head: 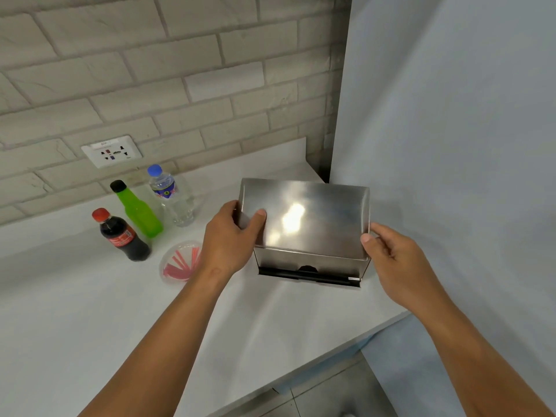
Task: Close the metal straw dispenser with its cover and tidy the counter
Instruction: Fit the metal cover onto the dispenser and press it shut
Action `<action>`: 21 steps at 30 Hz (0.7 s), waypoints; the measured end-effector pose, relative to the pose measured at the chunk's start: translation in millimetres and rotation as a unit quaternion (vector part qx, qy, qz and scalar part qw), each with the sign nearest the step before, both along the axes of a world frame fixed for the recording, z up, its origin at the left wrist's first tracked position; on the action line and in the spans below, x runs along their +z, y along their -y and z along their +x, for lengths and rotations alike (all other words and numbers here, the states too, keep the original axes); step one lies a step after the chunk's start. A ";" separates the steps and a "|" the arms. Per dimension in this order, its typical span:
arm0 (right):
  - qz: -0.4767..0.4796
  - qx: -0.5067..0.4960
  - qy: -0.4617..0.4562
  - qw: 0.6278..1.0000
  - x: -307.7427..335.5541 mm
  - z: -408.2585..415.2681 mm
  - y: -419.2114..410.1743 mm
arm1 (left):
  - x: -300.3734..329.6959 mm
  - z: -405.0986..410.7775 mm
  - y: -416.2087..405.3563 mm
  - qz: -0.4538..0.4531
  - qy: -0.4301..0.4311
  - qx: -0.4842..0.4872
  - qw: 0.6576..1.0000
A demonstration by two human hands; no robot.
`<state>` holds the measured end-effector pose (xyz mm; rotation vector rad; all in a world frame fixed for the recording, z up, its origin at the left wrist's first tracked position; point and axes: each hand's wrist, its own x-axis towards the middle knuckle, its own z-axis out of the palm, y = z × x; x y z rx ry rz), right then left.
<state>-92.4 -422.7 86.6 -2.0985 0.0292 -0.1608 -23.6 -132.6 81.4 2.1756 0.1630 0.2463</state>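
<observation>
Two hands hold the steel cover (304,216) by its short ends, right above the metal straw dispenser (310,266) that stands on the white tabletop (90,311) near the right-hand wall. The left hand (231,239) is closed on the cover's left edge, thumb on the top face and fingers curled underneath; the right hand (391,254) pinches the near right corner, thumb tip on the rim. The step in hand looks like the closing itself: the cover sits over the box but seems slightly askew, its far edge raised or at least not plainly seated. The next move probably calls for squaring its rim with the box walls and lowering it evenly so that neither end catches, then letting go. After that the tidying remains: a cola bottle (122,236), a green bottle (137,210) and a water bottle (171,195) stand grouped to the left near the brick wall, and a clear round tub (180,261) with red strips inside lies just beside the left wrist. Much is hidden here. The cover blocks the dispenser's inside, so whether it holds straws cannot be told; only the front face, a dark notch and a black bar along its foot show. Glare on the steel blurs how the far edge meets the box.
</observation>
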 end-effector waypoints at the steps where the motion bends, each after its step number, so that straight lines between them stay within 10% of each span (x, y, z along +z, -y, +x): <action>1: 0.001 -0.002 -0.005 1.000 -0.4 5.4 1.4 | -1.5 4.2 0.2 0.011 -0.006 -0.002 1.000; 21: -0.137 -0.008 -0.009 0.991 -10.7 85.1 17.4 | -19.2 59.8 24.7 0.055 -0.116 0.006 0.992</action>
